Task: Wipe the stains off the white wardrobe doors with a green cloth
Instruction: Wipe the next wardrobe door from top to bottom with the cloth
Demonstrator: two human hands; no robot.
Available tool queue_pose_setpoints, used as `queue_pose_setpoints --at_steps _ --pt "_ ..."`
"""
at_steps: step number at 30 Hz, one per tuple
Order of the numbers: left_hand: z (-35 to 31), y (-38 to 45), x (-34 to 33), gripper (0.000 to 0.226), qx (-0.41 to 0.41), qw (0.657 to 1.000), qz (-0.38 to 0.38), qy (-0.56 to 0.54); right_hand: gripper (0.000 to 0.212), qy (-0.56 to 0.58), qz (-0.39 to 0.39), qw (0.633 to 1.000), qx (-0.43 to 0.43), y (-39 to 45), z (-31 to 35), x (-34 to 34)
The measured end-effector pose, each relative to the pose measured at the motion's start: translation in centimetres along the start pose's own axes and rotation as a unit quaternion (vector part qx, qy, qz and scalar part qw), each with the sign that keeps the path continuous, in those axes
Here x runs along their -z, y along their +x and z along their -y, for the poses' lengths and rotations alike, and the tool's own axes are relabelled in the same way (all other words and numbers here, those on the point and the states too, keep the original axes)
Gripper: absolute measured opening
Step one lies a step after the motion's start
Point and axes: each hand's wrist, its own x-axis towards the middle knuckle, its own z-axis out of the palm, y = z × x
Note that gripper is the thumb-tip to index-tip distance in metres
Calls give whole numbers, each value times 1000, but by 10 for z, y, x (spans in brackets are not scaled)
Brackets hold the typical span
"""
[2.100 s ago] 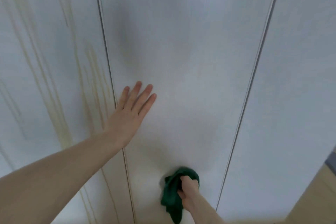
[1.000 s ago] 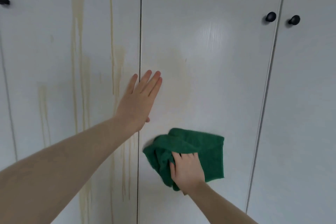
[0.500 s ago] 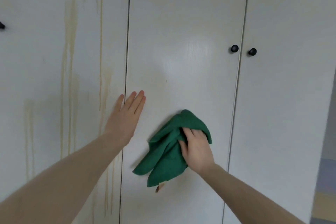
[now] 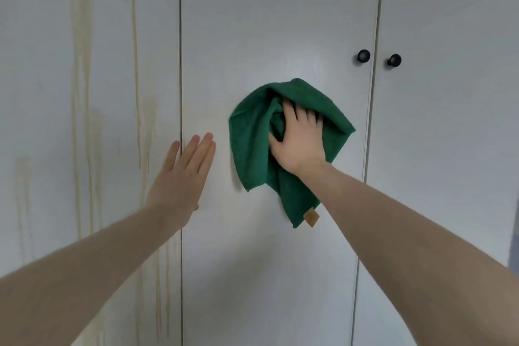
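Note:
A green cloth [image 4: 252, 143] is bunched against the middle white wardrobe door [image 4: 275, 22]. My right hand [image 4: 297, 140] grips the cloth, its fingers dug into the folds, and holds it to the door. A small tan label hangs at the cloth's lower corner. My left hand [image 4: 182, 180] lies flat with straight fingers across the seam between the left door [image 4: 42, 93] and the middle door. Yellowish drip stains [image 4: 81, 45] run down the left door.
Two black round knobs [image 4: 363, 55] [image 4: 394, 60] sit either side of the seam between the middle door and the right door [image 4: 449, 149]. A bluish-grey strip shows at the far right edge.
My right hand has carried the cloth up the middle door, from low down to about knob height. My left hand has stayed flat on the seam. The view has tilted upward.

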Motion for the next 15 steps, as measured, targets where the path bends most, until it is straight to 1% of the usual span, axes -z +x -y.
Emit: queue_pose_setpoints --at_steps 3,6,9,11,12,13,14,15 --pt "0 2 -1 132 -2 1000 -13 -9 61 -25 -25 999 -12 -74 -17 -47" --pt "-1 2 -5 132 -3 1000 -25 -8 45 -31 -30 999 -10 -152 -30 -90" --pt "-2 1 -6 131 -1 1000 -18 -5 30 3 31 999 -20 -226 -44 -111" --pt "-3 1 -7 131 -1 1000 -17 -2 29 24 116 992 -34 -280 -56 -120" --pt "-4 0 -7 130 0 1000 -15 -1 33 53 166 982 -68 -302 -56 -121" --pt "-5 -1 -7 130 1 1000 -14 -2 36 100 176 973 -114 -317 -54 -124" --pt "-5 -2 -6 128 4 1000 -13 -3 36 97 153 975 -132 -330 -60 -128" --pt "-5 -1 -6 126 6 1000 -19 -2 36 48 159 977 -133 -338 -66 -128"
